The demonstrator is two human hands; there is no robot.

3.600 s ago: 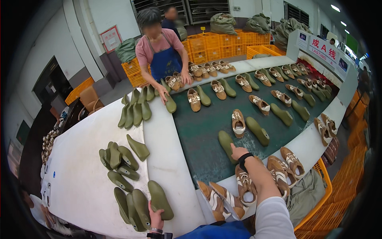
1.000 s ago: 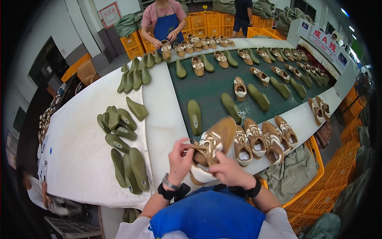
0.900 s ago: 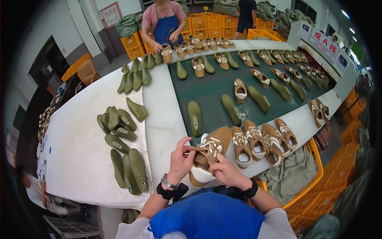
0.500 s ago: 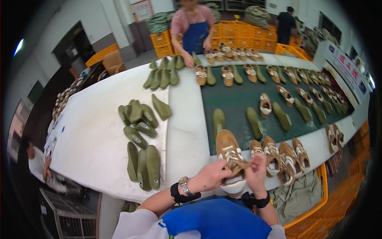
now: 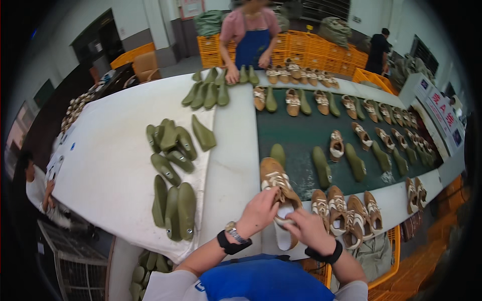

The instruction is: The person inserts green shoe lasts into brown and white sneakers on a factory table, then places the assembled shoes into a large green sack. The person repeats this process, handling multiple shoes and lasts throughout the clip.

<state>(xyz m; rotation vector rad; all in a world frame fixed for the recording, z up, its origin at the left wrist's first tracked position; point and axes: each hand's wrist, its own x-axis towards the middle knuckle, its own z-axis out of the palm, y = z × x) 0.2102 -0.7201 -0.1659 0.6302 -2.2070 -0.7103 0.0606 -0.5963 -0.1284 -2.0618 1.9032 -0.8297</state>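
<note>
Between my hands is a tan sneaker with white laces, its toe pointing away from me and its opening spread. My left hand has its fingers closed on the left edge of the opening. At the heel end, my right hand grips the collar with bent fingers. A white surface shows at the heel, below my fingers. Just beyond the toe lies a green shoe last, partly hidden by the sneaker. Several more tan sneakers stand right of my right hand.
Green lasts lie in groups on the white tabletop. Sneakers and lasts stand in rows on the dark green belt. Across the table, a person in a blue apron touches lasts. Orange crates are stacked behind; another crate is at lower right.
My right hand has gone from the tongue and laces to the heel collar, and my left hand to the opening's edge. The sneaker's opening is wider. The other person's hand has moved left among the lasts.
</note>
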